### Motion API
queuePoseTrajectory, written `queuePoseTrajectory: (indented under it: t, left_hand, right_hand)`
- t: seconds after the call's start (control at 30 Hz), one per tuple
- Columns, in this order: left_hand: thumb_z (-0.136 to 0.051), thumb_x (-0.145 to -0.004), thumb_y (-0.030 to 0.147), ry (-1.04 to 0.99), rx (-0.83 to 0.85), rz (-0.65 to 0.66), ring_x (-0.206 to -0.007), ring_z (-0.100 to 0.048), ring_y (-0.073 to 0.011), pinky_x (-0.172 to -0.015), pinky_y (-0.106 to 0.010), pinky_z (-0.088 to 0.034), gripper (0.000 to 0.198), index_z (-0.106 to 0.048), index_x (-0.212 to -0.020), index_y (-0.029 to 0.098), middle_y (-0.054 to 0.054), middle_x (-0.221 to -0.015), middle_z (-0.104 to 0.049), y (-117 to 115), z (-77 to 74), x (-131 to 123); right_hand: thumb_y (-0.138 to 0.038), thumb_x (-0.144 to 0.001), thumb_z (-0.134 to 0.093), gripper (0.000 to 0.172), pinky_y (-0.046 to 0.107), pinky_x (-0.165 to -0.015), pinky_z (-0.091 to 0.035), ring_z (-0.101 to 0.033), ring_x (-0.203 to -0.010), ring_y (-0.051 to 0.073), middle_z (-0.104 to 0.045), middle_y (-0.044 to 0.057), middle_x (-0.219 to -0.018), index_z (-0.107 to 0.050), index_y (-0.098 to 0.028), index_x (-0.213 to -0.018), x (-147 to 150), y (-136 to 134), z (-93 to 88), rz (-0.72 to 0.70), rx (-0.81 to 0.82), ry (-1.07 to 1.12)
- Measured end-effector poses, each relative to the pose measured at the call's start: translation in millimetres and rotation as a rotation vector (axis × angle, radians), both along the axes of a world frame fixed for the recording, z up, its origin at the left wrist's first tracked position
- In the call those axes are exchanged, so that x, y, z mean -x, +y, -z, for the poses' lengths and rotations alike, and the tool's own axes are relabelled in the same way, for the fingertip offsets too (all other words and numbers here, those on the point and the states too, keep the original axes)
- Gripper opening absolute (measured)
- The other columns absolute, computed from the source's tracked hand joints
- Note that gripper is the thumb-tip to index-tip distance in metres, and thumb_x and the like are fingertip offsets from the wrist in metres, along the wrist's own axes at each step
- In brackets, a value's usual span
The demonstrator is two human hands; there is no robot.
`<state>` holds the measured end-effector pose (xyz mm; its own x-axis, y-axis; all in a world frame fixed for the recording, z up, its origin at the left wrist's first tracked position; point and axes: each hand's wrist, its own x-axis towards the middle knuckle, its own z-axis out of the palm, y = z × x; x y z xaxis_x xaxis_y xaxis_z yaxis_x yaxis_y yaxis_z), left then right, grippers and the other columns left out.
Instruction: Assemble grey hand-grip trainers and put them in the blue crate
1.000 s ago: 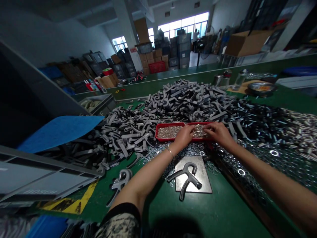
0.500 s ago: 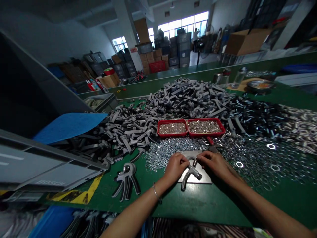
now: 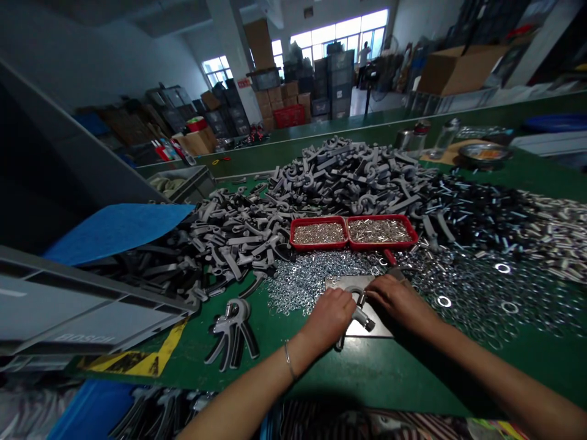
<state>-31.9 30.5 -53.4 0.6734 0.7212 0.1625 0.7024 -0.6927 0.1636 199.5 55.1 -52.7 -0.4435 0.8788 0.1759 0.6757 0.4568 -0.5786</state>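
Note:
A grey hand gripper (image 3: 360, 305) lies on a small metal plate (image 3: 342, 283) on the green table. My left hand (image 3: 329, 318) is closed over its left handle. My right hand (image 3: 398, 300) pinches at the spring end of the same hand gripper. Just beyond the plate lies a heap of small silver washers (image 3: 312, 275). Behind it stand two red trays (image 3: 353, 231) filled with small metal parts.
A big pile of grey plastic handles (image 3: 321, 189) covers the middle of the table. Black and silver parts (image 3: 504, 232) spread to the right. Two finished hand grippers (image 3: 232, 333) lie at the left front. A grey crate (image 3: 87, 305) with a blue sheet (image 3: 114, 229) stands left.
Both hands came back from the red trays to the hand gripper on the metal plate and closed on it. The view has shifted slightly.

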Motion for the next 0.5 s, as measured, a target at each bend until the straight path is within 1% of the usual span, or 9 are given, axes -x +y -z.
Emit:
queuePoseTrajectory:
  t: [0.07,0.1,0.17,0.2,0.23,0.27,0.33,0.43,0.5]
  left_hand:
    - [-0.049,-0.101,0.032,0.035,-0.021,0.005,-0.103,-0.058,-0.0266,-0.087,-0.041,-0.047,0.024,-0.062,-0.112,0.014,-0.01,-0.116,-0.066,-10,-2.4,2]
    - [-0.05,-0.1,0.035,0.039,-0.028,-0.01,-0.106,-0.057,-0.0276,-0.088,-0.043,-0.047,0.031,-0.058,-0.12,0.013,-0.012,-0.125,-0.063,-15,-3.5,2]
    - [-0.05,-0.1,0.035,0.041,-0.032,-0.049,-0.113,-0.055,-0.0287,-0.092,-0.045,-0.046,0.04,-0.051,-0.133,0.012,-0.013,-0.136,-0.058,-23,-5.4,2]
    - [-0.049,-0.101,0.033,0.037,-0.028,-0.066,-0.115,-0.055,-0.0287,-0.094,-0.045,-0.046,0.04,-0.049,-0.135,0.011,-0.013,-0.138,-0.057,-26,-6.0,1]
    - [-0.048,-0.101,0.03,0.027,-0.019,-0.081,-0.115,-0.055,-0.0286,-0.095,-0.046,-0.045,0.039,-0.048,-0.135,0.012,-0.013,-0.138,-0.057,-27,-6.3,1]
    - [-0.048,-0.1,0.029,0.009,-0.005,-0.096,-0.116,-0.055,-0.0284,-0.096,-0.046,-0.045,0.037,-0.049,-0.134,0.012,-0.012,-0.137,-0.058,-29,-6.5,1]
    - [-0.051,-0.099,0.029,-0.045,0.026,-0.121,-0.116,-0.054,-0.0278,-0.099,-0.045,-0.043,0.036,-0.051,-0.132,0.015,-0.01,-0.135,-0.059,-29,-6.4,0]
    - [-0.054,-0.097,0.03,-0.11,0.052,-0.137,-0.117,-0.053,-0.0276,-0.1,-0.045,-0.043,0.035,-0.051,-0.13,0.017,-0.009,-0.133,-0.06,-28,-5.4,1]
    - [-0.055,-0.097,0.029,-0.127,0.061,-0.145,-0.117,-0.053,-0.0283,-0.101,-0.046,-0.043,0.035,-0.051,-0.129,0.017,-0.009,-0.132,-0.06,-28,-4.6,1]
  right_hand:
    - [-0.036,-0.097,-0.049,0.026,0.046,-0.088,-0.045,-0.056,-0.099,0.033,-0.066,0.016,-0.104,-0.064,-0.017,-0.107,-22,-8,-3.7,0.106,-0.125,-0.189]
    - [-0.037,-0.095,-0.051,0.028,0.047,-0.086,-0.045,-0.056,-0.098,0.035,-0.065,0.018,-0.103,-0.064,-0.015,-0.106,-34,-14,-4.5,0.18,-0.192,-0.328]
    - [-0.04,-0.093,-0.052,0.028,0.046,-0.076,-0.046,-0.055,-0.088,0.036,-0.065,0.02,-0.089,-0.063,-0.014,-0.091,-56,-25,-4.0,0.279,-0.262,-0.596]
    - [-0.04,-0.092,-0.052,0.027,0.045,-0.072,-0.045,-0.055,-0.082,0.036,-0.063,0.019,-0.081,-0.061,-0.016,-0.082,-65,-29,-3.1,0.282,-0.254,-0.674]
    - [-0.039,-0.092,-0.051,0.028,0.045,-0.069,-0.045,-0.055,-0.079,0.035,-0.062,0.017,-0.074,-0.058,-0.018,-0.076,-71,-32,-2.3,0.273,-0.238,-0.704]
    - [-0.038,-0.093,-0.049,0.028,0.044,-0.068,-0.045,-0.055,-0.077,0.034,-0.061,0.016,-0.072,-0.055,-0.02,-0.073,-75,-33,-2.0,0.268,-0.224,-0.688]
    - [-0.039,-0.093,-0.045,0.026,0.04,-0.067,-0.046,-0.057,-0.076,0.03,-0.062,0.014,-0.075,-0.052,-0.021,-0.075,-77,-34,-4.6,0.292,-0.189,-0.548]
    - [-0.045,-0.095,-0.042,0.026,0.033,-0.061,-0.048,-0.06,-0.069,0.024,-0.064,0.01,-0.081,-0.052,-0.021,-0.092,-68,-36,-16.3,0.298,-0.025,-0.237]
    - [-0.047,-0.098,-0.041,0.03,0.031,-0.063,-0.05,-0.064,-0.07,0.022,-0.066,0.008,-0.086,-0.052,-0.02,-0.106,-57,-42,-25.9,0.247,0.066,-0.1]
